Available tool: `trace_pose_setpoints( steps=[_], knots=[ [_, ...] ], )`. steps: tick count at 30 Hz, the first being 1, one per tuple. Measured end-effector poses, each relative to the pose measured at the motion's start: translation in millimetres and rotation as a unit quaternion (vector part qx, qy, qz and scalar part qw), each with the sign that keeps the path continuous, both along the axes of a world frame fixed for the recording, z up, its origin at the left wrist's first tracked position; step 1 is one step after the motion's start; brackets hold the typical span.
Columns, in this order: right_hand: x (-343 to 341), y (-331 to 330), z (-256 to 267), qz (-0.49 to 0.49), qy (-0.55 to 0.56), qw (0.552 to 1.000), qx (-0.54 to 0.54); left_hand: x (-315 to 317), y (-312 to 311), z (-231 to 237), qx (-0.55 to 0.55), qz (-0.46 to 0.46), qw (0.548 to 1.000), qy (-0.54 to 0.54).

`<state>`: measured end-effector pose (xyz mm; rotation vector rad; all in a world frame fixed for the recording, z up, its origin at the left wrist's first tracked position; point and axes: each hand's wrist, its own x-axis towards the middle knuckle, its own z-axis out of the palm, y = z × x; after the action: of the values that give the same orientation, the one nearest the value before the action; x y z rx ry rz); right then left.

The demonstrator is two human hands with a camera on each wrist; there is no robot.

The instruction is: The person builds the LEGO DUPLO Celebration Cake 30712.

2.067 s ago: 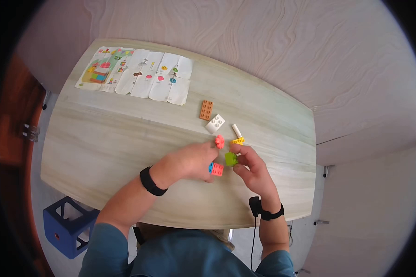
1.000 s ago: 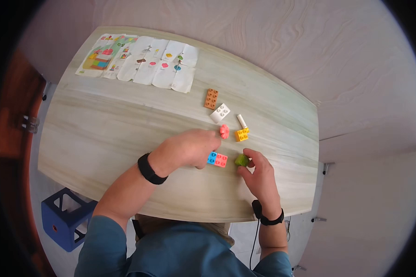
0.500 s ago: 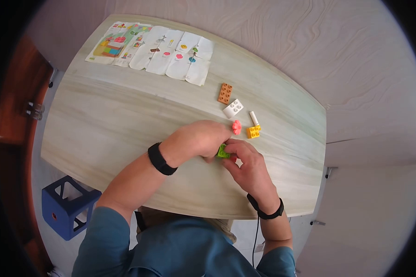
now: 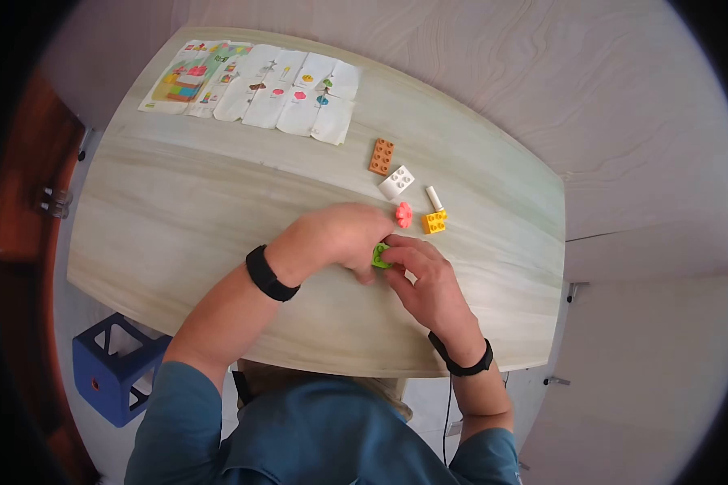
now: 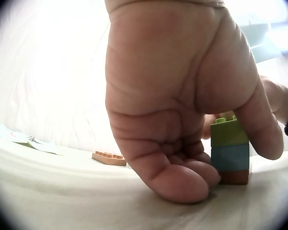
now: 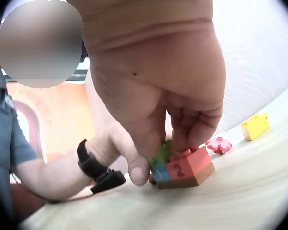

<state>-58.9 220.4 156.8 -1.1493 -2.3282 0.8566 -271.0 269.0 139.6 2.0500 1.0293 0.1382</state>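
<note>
A small brick stack has a brown base, a blue brick (image 5: 230,158) marked 1 and a red brick (image 6: 199,163) marked 2. On top of the blue one sits a green brick (image 4: 379,257). My right hand (image 4: 429,279) pinches the green brick between thumb and fingers from the right. From the left, my left hand (image 4: 336,238) holds the stack at its side, fingers curled low by the table and thumb on the near side. Both hands cover most of the stack in the head view. Just beyond them lies a pink flower piece (image 4: 404,215).
A yellow brick (image 4: 434,222) and a white stick (image 4: 434,198) lie right of the flower. Farther back are a white brick (image 4: 397,183) and an orange-brown brick (image 4: 382,156). A creased instruction sheet (image 4: 336,121) spreads at the back left; a blue stool (image 4: 109,372) stands on the floor.
My right hand has brought the green brick leftward from beside the stack onto the blue brick. My left hand has stayed at the stack. The head view has shifted slightly.
</note>
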Motion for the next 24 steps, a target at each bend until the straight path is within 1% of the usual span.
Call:
trace_pose_setpoints(
  steps=[3, 4, 5, 6, 7, 8, 9, 10, 11, 13, 16, 18, 20, 22, 24],
  knots=[
    [14.7, 2.9, 13.7, -0.024, 0.028, 0.999, -0.01, 2.1, 0.3, 2.7, -0.004, 0.005, 1.0, -0.003],
    [23.2, 8.1, 13.0, -0.024, 0.026, 0.999, -0.008, 3.0, 0.9, 4.1, 0.002, -0.003, 0.999, 0.04],
    [33.5, 16.2, 8.6, -0.074, 0.025, 0.997, -0.002, 3.6, 0.7, 4.8, 0.007, -0.01, 0.997, 0.083],
    [42.1, 23.4, 5.4, -0.124, 0.025, 0.992, 0.003, 4.0, 0.5, 4.4, 0.008, -0.01, 0.997, 0.082],
    [45.9, 29.6, 6.9, -0.146, -0.009, 0.989, 0.026, 4.3, 0.7, 3.8, -0.007, -0.015, 0.996, 0.086],
    [46.0, 33.9, 6.6, -0.148, -0.008, 0.989, 0.028, 4.5, 1.5, 4.5, -0.021, -0.02, 0.996, 0.089],
    [46.2, 38.0, 7.1, -0.152, -0.034, 0.987, 0.031, 4.6, 0.8, 6.9, -0.019, -0.021, 0.996, 0.089],
    [47.0, 40.5, 6.9, -0.156, -0.06, 0.985, 0.033, 4.5, -1.9, 10.8, -0.015, -0.02, 0.997, 0.078],
    [46.6, 41.0, 4.1, -0.155, -0.06, 0.985, 0.034, 4.5, -4.2, 12.8, -0.011, -0.018, 0.998, 0.066],
    [42.1, 39.4, -4.9, -0.097, -0.072, 0.991, 0.049, 5.3, -6.4, 9.1, -0.001, -0.012, 0.999, 0.053],
    [40.0, 31.9, -12.4, -0.093, -0.085, 0.99, 0.055, 5.5, -6.3, 7.3, 0.004, -0.007, 0.999, 0.045],
    [43.3, 32.1, -13.8, -0.098, -0.081, 0.991, 0.041, 6.3, -6.2, 7.5, 0.002, -0.009, 0.999, 0.051],
    [45.8, 30.2, -15.0, -0.106, -0.076, 0.991, 0.026, 8.0, -5.4, 7.8, 0.006, -0.018, 0.997, 0.08],
    [46.1, 29.8, -15.8, -0.115, -0.032, 0.993, 0.021, 7.7, -5.9, 8.4, 0.006, -0.021, 0.996, 0.085],
    [47.7, 28.5, -18.1, -0.122, -0.038, 0.992, 0.024, 7.0, -6.0, 8.4, 0.006, -0.019, 0.996, 0.09]
  ],
)
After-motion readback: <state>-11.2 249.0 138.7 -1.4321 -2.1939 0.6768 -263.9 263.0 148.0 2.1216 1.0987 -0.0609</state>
